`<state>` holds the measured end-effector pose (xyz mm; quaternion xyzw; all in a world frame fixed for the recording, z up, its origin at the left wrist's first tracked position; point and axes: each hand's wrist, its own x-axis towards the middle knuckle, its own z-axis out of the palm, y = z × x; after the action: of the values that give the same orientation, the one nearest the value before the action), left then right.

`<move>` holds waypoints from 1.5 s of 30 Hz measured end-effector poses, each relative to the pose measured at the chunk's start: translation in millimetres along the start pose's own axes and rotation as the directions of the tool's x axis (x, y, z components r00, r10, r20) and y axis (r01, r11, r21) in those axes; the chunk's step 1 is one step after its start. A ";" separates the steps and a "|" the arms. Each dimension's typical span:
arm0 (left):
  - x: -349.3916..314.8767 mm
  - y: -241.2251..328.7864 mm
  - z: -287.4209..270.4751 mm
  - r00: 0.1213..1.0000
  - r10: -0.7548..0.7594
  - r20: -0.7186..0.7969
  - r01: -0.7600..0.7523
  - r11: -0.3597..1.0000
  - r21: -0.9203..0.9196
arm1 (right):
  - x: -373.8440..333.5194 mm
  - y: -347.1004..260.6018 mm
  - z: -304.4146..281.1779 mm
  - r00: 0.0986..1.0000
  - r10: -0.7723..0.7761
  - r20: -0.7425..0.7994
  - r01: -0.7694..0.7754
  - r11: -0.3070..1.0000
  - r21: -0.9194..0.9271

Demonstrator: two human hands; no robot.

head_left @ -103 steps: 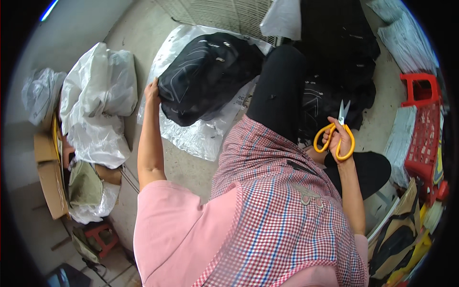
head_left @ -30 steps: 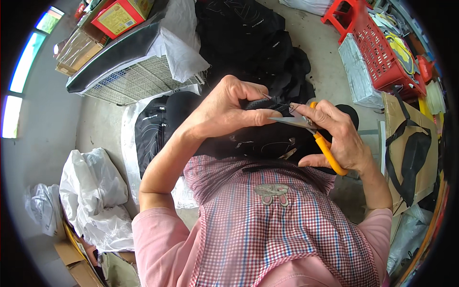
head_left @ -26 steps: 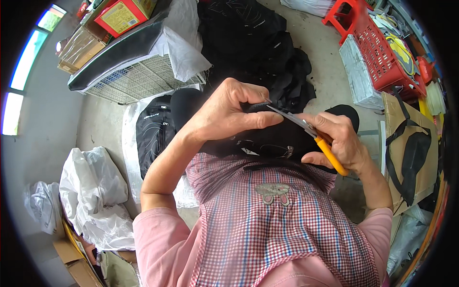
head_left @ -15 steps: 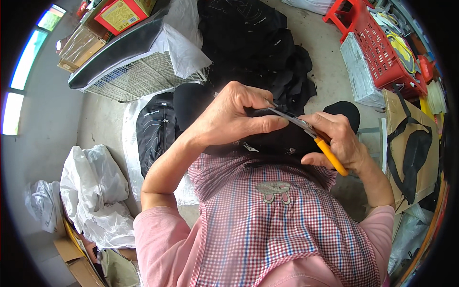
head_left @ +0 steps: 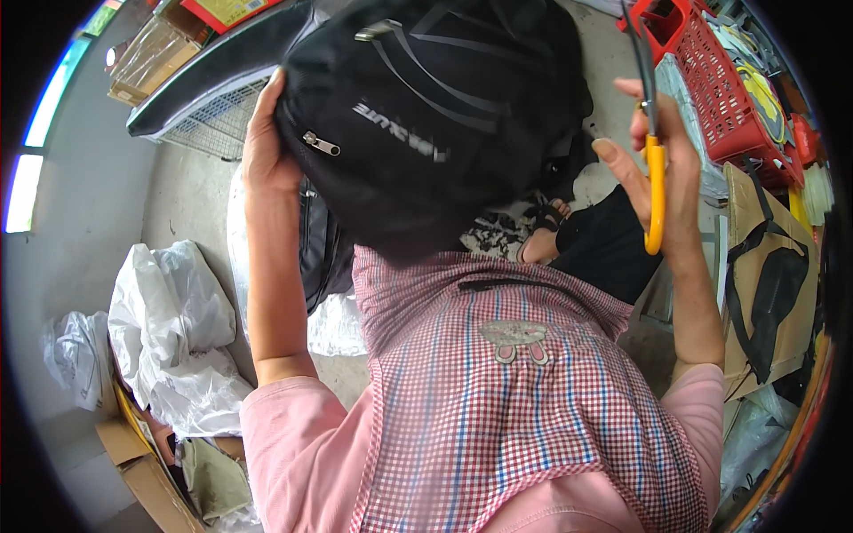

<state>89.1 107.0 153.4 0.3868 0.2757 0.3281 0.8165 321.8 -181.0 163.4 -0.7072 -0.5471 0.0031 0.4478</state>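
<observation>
A black backpack (head_left: pixel 426 98) with grey stripes, pale lettering and a silver zip pull is raised in front of me, blurred in places by motion. My left hand (head_left: pixel 274 142) grips its left edge, the thumb on the near face and the other fingers hidden behind. Off to the right of the backpack, my right hand (head_left: pixel 666 160) holds scissors (head_left: pixel 656 191) with an orange handle, their blades pointing up and away. The thumb and a finger of that hand stick out toward the backpack. Beneath it, part of another black bag (head_left: pixel 320 240) shows by my leg.
To the right stand a red plastic basket (head_left: pixel 724 107) and a cardboard sheet (head_left: pixel 769 266) with black straps on it. A wire rack (head_left: pixel 209 120) stands at the far left, near white plastic bags (head_left: pixel 173 338) and an open cardboard box (head_left: pixel 147 471). Dark scraps (head_left: pixel 498 233) lie by my foot.
The backpack has come up from the lap and covers the far middle. My left hand has shifted left onto its edge; my right hand has moved up and right with the scissors, away from it.
</observation>
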 end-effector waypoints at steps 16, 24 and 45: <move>-83.0 -101.8 -109.6 0.926 -0.191 -0.326 0.027 0.894 -0.448 | -36.5 89.0 170.6 0.835 0.373 0.405 -0.551 0.567 0.612; -108.1 -116.8 -114.3 0.867 -0.324 -0.378 0.073 0.834 -0.546 | -59.2 58.1 160.1 0.856 0.369 0.362 -0.517 0.603 0.607; 19.8 -99.7 47.6 0.694 -0.392 0.603 -0.647 0.028 0.762 | -64.3 -2.5 90.8 0.910 0.306 0.281 -0.408 0.786 0.465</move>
<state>167.3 51.9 94.6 0.9512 0.0463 -0.0505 0.3010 249.2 -173.7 79.4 -0.6490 -0.4224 0.3014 0.5564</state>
